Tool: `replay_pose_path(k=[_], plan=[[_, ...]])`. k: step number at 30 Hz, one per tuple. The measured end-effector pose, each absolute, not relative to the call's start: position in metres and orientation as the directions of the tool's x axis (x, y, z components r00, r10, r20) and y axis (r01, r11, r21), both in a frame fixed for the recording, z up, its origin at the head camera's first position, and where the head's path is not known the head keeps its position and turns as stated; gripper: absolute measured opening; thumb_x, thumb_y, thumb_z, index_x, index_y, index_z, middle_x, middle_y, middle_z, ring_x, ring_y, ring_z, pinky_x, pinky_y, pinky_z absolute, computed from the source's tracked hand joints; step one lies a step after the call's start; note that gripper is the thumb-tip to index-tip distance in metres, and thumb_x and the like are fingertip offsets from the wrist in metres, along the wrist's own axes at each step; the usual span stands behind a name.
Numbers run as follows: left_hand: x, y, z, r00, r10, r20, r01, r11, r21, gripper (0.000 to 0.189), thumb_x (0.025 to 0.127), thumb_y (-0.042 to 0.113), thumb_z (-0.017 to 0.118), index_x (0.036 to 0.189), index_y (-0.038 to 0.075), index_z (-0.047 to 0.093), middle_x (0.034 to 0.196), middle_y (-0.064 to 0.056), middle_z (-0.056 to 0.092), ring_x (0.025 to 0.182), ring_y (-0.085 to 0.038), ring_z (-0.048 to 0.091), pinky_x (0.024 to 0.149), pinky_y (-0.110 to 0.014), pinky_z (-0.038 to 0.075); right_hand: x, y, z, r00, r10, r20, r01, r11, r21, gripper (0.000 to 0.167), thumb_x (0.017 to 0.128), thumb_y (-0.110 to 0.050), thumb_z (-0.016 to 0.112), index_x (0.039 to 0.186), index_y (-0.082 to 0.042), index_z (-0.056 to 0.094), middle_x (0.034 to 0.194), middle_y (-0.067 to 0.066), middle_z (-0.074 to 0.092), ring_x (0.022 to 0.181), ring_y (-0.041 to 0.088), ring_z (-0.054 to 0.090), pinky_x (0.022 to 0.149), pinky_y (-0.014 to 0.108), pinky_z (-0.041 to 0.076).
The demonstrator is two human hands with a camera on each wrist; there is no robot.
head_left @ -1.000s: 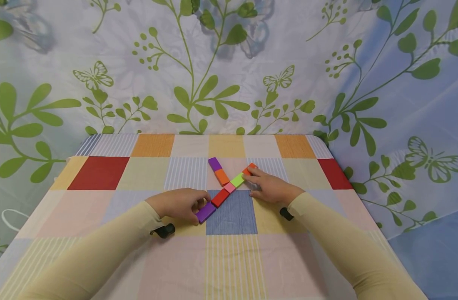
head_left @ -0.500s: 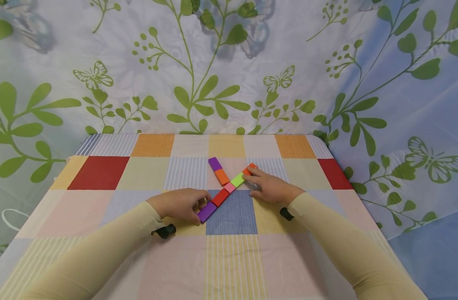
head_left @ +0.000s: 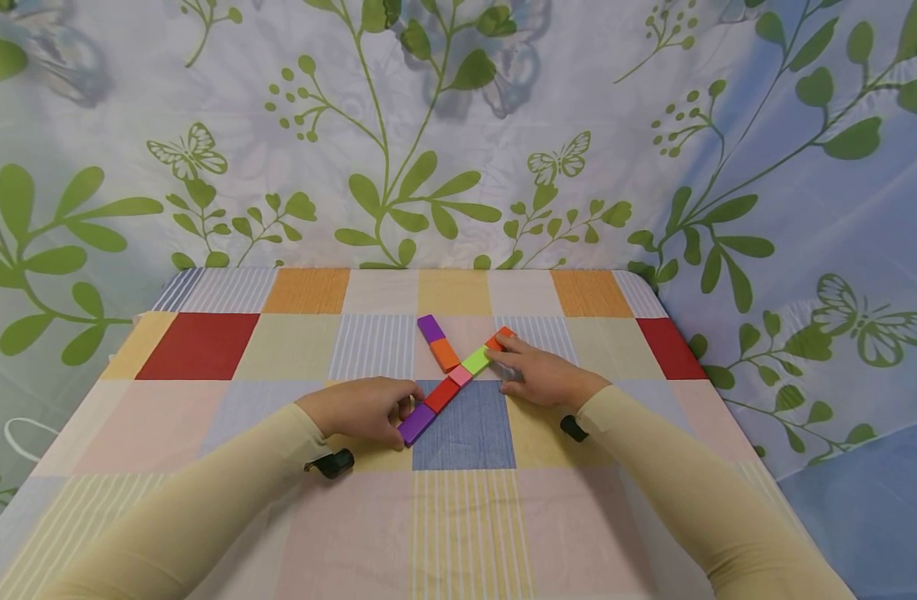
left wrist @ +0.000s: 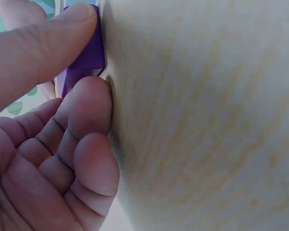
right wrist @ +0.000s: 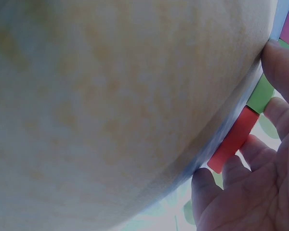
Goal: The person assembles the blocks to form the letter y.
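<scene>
A slanting row of flat blocks lies on the patchwork cloth. From near left to far right it runs purple block (head_left: 417,423), red block (head_left: 442,395), pink block (head_left: 460,377), green block (head_left: 476,360) and orange block (head_left: 493,342). My left hand (head_left: 359,408) pinches the purple one at the near end; its thumb shows against it in the left wrist view, the other fingers curled. With loosely bent fingers, my right hand (head_left: 543,372) touches the far end around the green and orange blocks, thumb on the cloth side. A second purple block (head_left: 430,327) and orange block (head_left: 444,355) branch off near the pink one.
The patchwork cloth (head_left: 466,533) covers the table, whose back edge meets a leaf-patterned curtain (head_left: 293,183). More curtain hangs at the right side. A white cord loop (head_left: 16,442) shows at the left edge.
My left hand has slid the near purple block slightly to the right and away, so the small gap to the red block has closed. The right hand has stayed in place.
</scene>
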State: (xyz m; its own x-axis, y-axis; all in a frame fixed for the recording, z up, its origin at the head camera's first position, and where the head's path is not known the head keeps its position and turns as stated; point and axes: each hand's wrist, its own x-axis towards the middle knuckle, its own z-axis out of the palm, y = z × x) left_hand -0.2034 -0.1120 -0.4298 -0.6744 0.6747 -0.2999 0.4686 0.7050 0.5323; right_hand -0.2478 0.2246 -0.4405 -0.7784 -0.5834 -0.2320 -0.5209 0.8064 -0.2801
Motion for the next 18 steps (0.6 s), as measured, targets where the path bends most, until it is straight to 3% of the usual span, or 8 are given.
replay_pose_path(k=[18], plan=[[-0.203, -0.1081, -0.4309, -0.677, 0.668, -0.309, 0.462, 0.712, 0.528, 0.058, 0.083, 0.024, 0.09, 0.132, 0.012, 0.061, 0.097, 0.007, 0.063, 0.091, -0.011, 0.06, 0.082, -0.029, 0.054, -0.2466, 0.2248, -0.4416, -0.777, -0.59, -0.218, -0.529, 0.801, -0.281, 0.073, 0.103, -0.03, 0.069, 0.165, -0.014, 0.035, 0.176, 0.017, 0.019, 0.159, 0.041, 0.029, 0.123, 0.052, 0.04]])
